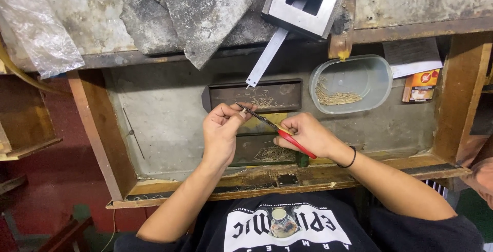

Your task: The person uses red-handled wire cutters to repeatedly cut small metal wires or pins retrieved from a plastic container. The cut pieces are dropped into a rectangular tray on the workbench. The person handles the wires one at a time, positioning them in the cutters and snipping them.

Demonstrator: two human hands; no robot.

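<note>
A person's right hand (307, 135) closes around red-handled pliers (277, 129), whose thin dark tips reach up and left to the left hand (222, 129). There the thumb and fingers pinch a tiny piece, too small to make out, right at the pliers' tips. Just beyond the grip lies a dark shallow tray (254, 96) with fine wire bits; directly beneath the hands sits a second tray holding a tuft of thin wires (273, 154). Up and to the right of the pliers stands a grey oval tub (351, 83) with more wire strands. Farther off, above it all, a square metal block (303, 3) rests on the worn bench top.
</note>
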